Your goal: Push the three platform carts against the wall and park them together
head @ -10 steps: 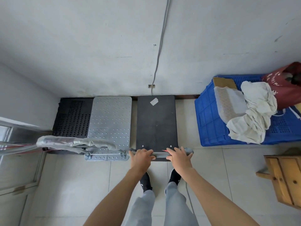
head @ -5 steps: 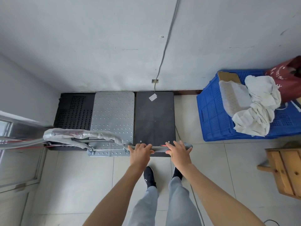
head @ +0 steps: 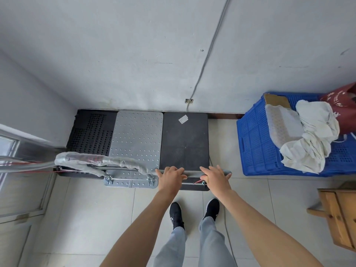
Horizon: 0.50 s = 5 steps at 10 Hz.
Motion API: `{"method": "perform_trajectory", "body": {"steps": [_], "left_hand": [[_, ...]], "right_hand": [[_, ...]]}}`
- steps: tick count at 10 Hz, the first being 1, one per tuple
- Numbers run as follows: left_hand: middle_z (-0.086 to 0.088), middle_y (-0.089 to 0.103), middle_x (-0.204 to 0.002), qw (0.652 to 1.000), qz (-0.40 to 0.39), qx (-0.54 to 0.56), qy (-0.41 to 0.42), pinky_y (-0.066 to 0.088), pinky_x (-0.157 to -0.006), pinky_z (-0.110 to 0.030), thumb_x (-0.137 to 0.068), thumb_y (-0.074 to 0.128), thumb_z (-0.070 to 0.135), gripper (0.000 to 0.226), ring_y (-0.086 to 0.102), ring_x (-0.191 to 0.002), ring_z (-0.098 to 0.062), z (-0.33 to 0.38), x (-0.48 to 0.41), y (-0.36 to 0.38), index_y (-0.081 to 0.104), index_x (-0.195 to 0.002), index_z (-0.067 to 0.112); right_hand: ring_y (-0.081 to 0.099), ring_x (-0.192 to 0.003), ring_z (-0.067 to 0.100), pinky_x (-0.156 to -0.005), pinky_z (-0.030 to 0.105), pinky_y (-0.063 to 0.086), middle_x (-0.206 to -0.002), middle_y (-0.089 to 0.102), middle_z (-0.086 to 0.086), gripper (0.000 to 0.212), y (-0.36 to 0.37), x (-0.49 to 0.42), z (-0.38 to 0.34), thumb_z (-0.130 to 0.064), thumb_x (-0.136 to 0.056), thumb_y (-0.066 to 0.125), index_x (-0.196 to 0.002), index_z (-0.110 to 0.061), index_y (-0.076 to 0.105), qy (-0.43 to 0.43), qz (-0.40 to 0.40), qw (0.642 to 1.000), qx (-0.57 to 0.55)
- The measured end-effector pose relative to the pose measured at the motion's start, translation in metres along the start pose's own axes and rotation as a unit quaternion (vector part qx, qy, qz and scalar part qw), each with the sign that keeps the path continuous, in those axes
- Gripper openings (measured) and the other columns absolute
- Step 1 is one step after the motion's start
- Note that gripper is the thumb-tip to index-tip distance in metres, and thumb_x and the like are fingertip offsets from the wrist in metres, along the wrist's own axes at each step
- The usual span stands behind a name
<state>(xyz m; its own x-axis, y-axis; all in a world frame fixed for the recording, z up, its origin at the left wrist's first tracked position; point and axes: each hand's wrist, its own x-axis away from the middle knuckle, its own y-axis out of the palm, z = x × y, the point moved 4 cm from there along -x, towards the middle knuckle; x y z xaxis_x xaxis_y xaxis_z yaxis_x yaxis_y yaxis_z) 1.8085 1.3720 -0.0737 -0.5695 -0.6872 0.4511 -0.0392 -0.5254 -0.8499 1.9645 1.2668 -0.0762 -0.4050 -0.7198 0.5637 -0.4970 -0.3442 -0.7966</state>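
Three platform carts stand side by side with their far ends at the wall [head: 134, 54]: a black perforated cart [head: 90, 132] in the corner, a silver studded cart [head: 136, 139] in the middle, and a plain black cart [head: 185, 143] on the right with a white label on its deck. The black cart touches the silver one. My left hand [head: 169, 177] is curled over the left part of the black cart's grey handle [head: 192, 172]. My right hand [head: 215, 177] lies on the right part with its fingers spread and loosened.
A plastic-wrapped handle [head: 100, 162] juts left over the silver cart. Right of the carts stands a blue crate [head: 258, 143] holding white cloths, with a red bag behind it. A wooden stool [head: 339, 214] is at the right, a metal door frame [head: 23, 170] at the left. A cable runs down the wall.
The black cart rolled forward to the wall and closed up against the silver cart. My right hand's fingers have straightened and loosened on the handle.
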Motion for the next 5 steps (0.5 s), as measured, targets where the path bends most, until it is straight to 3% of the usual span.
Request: {"method": "perform_trajectory", "body": {"steps": [1,2,3,4,5], "left_hand": [[0.000,0.060,-0.102,0.999,-0.024,0.023,-0.006,0.023,-0.103,-0.066,-0.095,0.050,0.043,0.021,0.051,-0.106,-0.024,0.002,0.002,-0.004,0.060,-0.094,0.025],[0.002,0.058,-0.115,0.998,-0.045,0.051,-0.001,0.019,-0.105,-0.067,-0.093,0.051,0.045,0.024,0.047,-0.116,-0.023,0.003,0.009,-0.005,0.060,-0.109,0.029],[0.002,0.047,-0.139,0.996,-0.063,0.064,0.003,0.019,-0.109,-0.065,-0.095,0.050,0.046,0.046,0.039,-0.131,-0.023,0.001,0.018,-0.011,0.044,-0.138,0.031],[0.000,0.038,-0.149,0.998,-0.041,0.053,0.012,0.018,-0.111,-0.065,-0.096,0.048,0.046,0.055,0.032,-0.138,-0.023,-0.001,0.022,-0.023,0.032,-0.146,0.030],[0.000,0.039,-0.149,0.998,-0.016,0.052,0.019,0.015,-0.112,-0.065,-0.096,0.046,0.047,0.054,0.031,-0.138,-0.022,-0.002,0.025,-0.039,0.033,-0.146,0.030]], "right_hand": [[0.028,-0.140,0.036,-0.098,0.078,0.021,-0.136,0.052,0.006,0.047,-0.003,0.005,-0.002,-0.028,-0.096,0.056,-0.140,-0.035,0.043,0.001,0.000,1.000,-0.004],[0.029,-0.138,0.035,-0.100,0.074,0.023,-0.134,0.052,0.006,0.045,-0.002,0.011,-0.001,-0.034,-0.097,0.050,-0.142,-0.033,0.040,0.006,-0.015,1.000,-0.012],[0.033,-0.134,0.032,-0.097,0.063,0.030,-0.131,0.052,0.002,0.050,-0.005,0.020,0.001,-0.044,-0.095,0.044,-0.143,-0.033,0.035,0.018,-0.015,1.000,-0.004],[0.023,-0.142,0.031,-0.099,0.066,0.026,-0.143,0.043,0.002,0.054,-0.014,0.028,-0.007,-0.049,-0.094,0.039,-0.145,-0.034,0.030,0.011,0.015,1.000,0.000],[0.017,-0.145,0.033,-0.106,0.069,0.018,-0.153,0.034,0.004,0.055,-0.023,0.034,-0.023,-0.050,-0.095,0.037,-0.147,-0.033,0.027,-0.013,0.033,0.999,-0.010]]}}
